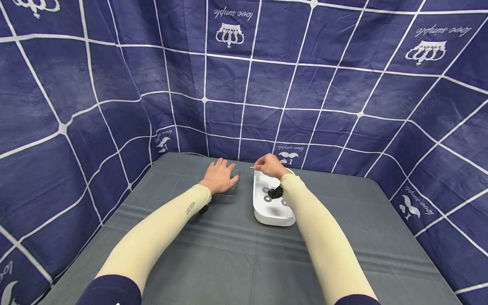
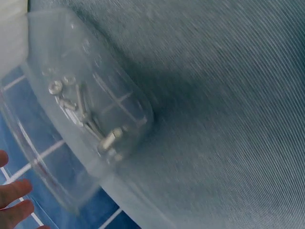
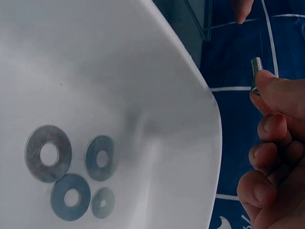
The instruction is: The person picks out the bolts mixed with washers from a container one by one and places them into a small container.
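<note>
My right hand [image 1: 270, 165] is above the far end of a white tray [image 1: 273, 220], pinching a small metal bolt [image 3: 257, 66] between thumb and forefinger. In the right wrist view the bolt's threaded end points up, and its other end is partly covered by the fingertips. Flat metal washers [image 3: 48, 153] of differing sizes lie on the tray floor. Left of the tray my left hand [image 1: 219, 175] has its fingers spread over and beside a clear plastic box [image 2: 71, 186]. Several metal bolts [image 2: 82, 102] lie in that box. I cannot tell whether the hand touches its wall.
Both box and tray stand on a grey cloth-covered table [image 1: 213, 254], towards its far edge. A blue curtain [image 1: 267, 80] with white lines rises behind and along the sides. A small gap of grey cloth separates the box from the tray.
</note>
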### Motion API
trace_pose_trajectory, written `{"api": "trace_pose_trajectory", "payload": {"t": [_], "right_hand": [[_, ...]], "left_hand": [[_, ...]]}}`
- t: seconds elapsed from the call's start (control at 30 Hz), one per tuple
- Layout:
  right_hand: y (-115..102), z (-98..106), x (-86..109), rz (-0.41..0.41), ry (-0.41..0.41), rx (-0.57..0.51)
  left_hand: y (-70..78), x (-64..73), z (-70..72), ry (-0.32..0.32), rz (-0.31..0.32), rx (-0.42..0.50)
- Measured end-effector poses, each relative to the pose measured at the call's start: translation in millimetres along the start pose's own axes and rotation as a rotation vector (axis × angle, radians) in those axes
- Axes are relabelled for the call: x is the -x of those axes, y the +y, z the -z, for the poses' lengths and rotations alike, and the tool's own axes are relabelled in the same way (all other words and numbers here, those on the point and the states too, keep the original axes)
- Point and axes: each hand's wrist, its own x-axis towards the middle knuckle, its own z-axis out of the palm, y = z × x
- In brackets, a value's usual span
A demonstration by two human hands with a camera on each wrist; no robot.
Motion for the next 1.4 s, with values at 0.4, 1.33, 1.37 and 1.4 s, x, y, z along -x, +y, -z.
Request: {"api": "trace_pose_trajectory", "payload": {"t": [0.4,1.33,1.37,1.4], "right_hand": [[-22,-15,-14.8,0.036,-0.028,0.018],[-56,-52,-40.0,0.084,-0.123,0.066],[-58,-53,-40.2,0.083,-0.137,0.063],[-60,-54,-40.5,0.084,-0.152,0.064]], "left_hand": [[-29.5,13.6,-0.4,-0.025,0.046,0.042],[-63.4,33.2,-16.3,-0.049,0.094,0.090],[-63.7,33.4,-16.8,-0.051,0.095,0.092],[-64.0,33.7,-17.3,-0.054,0.096,0.092]]}}
